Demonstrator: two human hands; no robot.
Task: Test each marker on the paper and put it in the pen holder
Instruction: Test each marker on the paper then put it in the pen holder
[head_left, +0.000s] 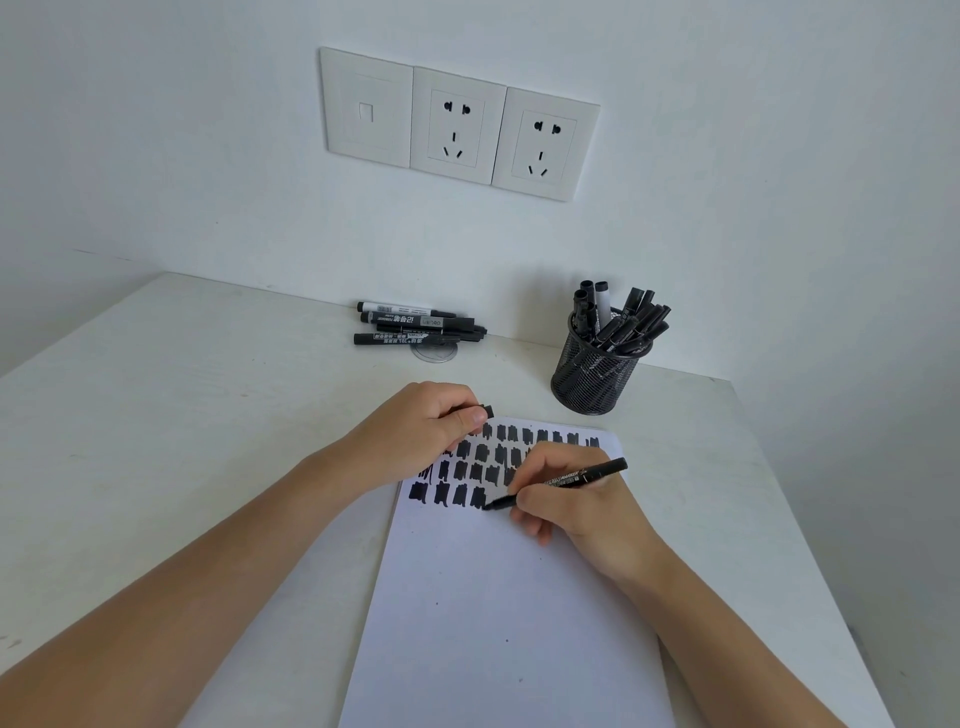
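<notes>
A white sheet of paper (498, 613) lies on the desk, its top part covered with several rows of black test patches. My right hand (566, 499) grips an uncapped black marker (582, 477), its tip touching the paper at the end of the lowest row. At the paper's top left corner, my left hand (421, 426) holds a small black cap (487, 411) in curled fingers. A black mesh pen holder (597, 371) with several markers in it stands behind the paper to the right. Several more black markers (415, 327) lie in a pile near the wall.
The white desk (182, 415) ends at a right edge just beyond the pen holder. A round plastic cable grommet (435, 351) sits under the marker pile. Wall sockets (457, 124) are mounted above the desk.
</notes>
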